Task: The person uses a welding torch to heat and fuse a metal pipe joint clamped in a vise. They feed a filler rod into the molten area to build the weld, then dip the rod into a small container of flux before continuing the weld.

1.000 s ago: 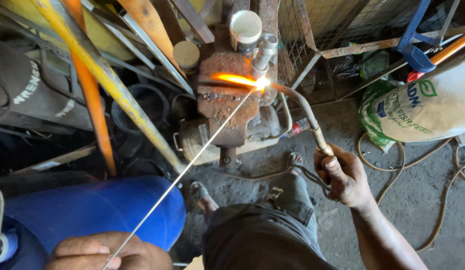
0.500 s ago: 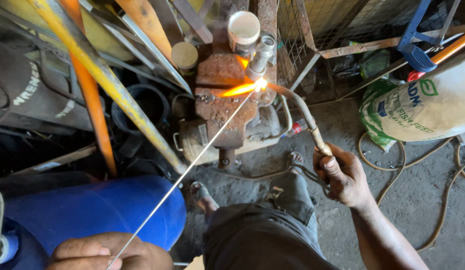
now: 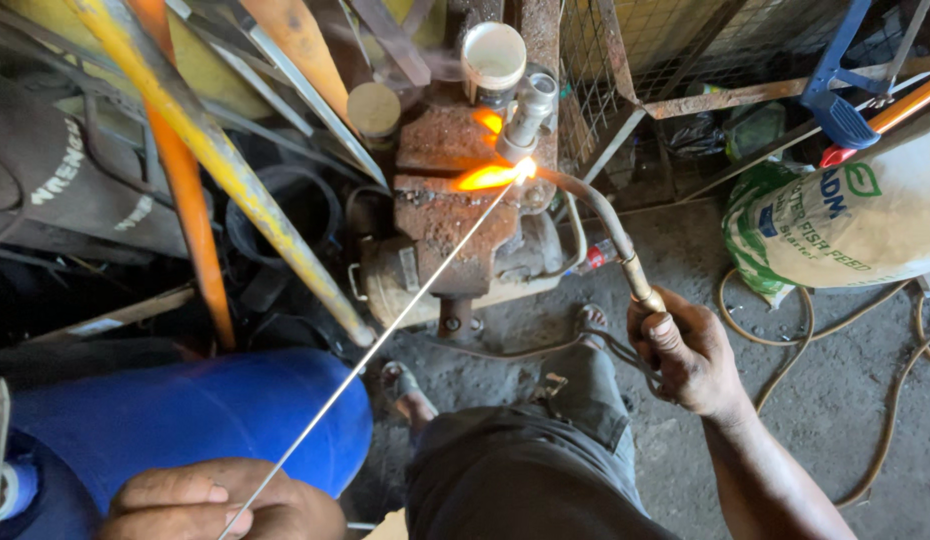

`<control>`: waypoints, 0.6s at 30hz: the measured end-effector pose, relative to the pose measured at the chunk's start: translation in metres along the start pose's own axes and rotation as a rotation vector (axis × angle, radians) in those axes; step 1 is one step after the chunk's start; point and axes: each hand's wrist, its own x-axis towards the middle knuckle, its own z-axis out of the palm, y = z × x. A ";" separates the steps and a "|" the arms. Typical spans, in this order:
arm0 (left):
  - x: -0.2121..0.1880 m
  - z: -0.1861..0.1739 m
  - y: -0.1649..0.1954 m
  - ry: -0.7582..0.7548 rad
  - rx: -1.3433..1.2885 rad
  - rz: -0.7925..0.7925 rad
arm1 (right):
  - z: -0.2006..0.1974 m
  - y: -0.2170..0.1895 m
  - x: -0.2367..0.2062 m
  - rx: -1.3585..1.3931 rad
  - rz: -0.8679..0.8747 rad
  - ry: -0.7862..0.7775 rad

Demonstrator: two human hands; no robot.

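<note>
Both busy — right hand [image 3: 690, 355] w/ torch [image 3: 605, 225], left hand [image 3: 220, 500] w/ rod [image 3: 385, 335].

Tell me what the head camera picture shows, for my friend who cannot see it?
A person's right hand holds a gas torch, its orange flame on a rusty metal block. The left hand holds a thin metal rod reaching toward the flame, above a blue drum.

Two hands: the left hand [image 3: 210, 500] and the right hand [image 3: 690, 355]. One torch [image 3: 595, 225], one thin filler rod [image 3: 385, 335], one rusty vise [image 3: 450, 215], one blue drum [image 3: 185, 420], one white sack [image 3: 845, 225]. Hoses [image 3: 785, 370] on the floor look like two, perhaps more.
</note>
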 end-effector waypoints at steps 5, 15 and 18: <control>0.002 0.006 -0.001 0.014 -0.169 -0.012 | 0.000 0.000 0.001 -0.002 -0.055 -0.018; -0.033 -0.002 -0.018 -0.003 0.025 0.072 | -0.001 0.004 0.003 -0.001 -0.053 -0.023; -0.036 -0.006 -0.017 -0.036 0.056 0.034 | -0.001 0.004 0.003 0.004 -0.050 -0.024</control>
